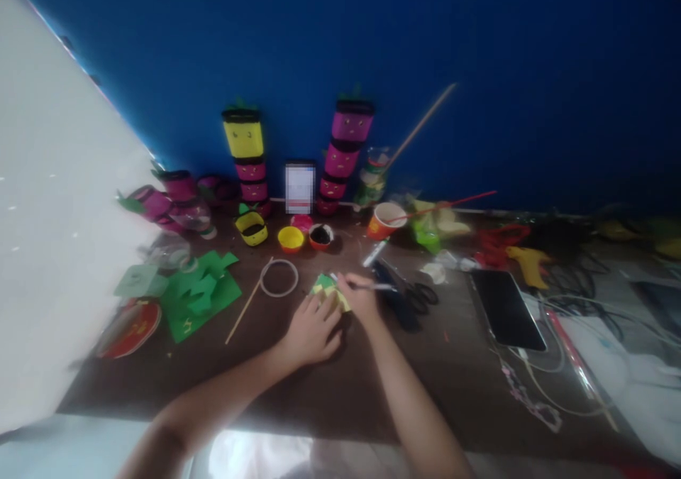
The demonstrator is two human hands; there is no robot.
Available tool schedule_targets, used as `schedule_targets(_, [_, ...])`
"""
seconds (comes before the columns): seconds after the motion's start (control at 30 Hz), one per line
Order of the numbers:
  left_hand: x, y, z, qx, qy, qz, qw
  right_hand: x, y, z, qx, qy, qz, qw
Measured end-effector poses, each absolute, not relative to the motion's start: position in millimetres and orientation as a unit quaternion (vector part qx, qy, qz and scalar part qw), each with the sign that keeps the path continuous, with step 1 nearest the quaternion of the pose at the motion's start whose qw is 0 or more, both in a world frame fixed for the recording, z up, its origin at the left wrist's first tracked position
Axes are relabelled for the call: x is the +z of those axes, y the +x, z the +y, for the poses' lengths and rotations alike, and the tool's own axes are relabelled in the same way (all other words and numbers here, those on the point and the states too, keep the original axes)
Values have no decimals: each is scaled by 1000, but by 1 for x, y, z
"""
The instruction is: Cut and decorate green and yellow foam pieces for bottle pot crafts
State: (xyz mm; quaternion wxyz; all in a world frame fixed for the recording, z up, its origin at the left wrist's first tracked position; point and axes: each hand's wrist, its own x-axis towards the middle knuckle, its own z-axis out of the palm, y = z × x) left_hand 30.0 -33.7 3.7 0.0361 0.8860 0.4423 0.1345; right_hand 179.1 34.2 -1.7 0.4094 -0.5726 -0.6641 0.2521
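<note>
My left hand lies low on the dark table, its fingers over the lower left of a small yellow and green craft piece. Most of that piece is hidden under the fingers. In my right hand is a pen, pinched with its barrel sticking out to the right. The pen's front end is at the green upper part of the piece, blurred, so I cannot tell whether it touches. Right of this hand lie black-handled scissors and a white marker.
Green paper cutouts, a stick and a clear ring lie left. Paint cups and stacked purple and yellow cups stand behind. A phone, cables and a yellow glue gun are right.
</note>
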Motion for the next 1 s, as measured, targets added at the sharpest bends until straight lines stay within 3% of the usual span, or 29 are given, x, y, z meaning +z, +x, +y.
schedule_targets(1.0, [6, 30, -34, 132, 885, 444, 45, -1, 177, 35, 264, -562, -678, 393])
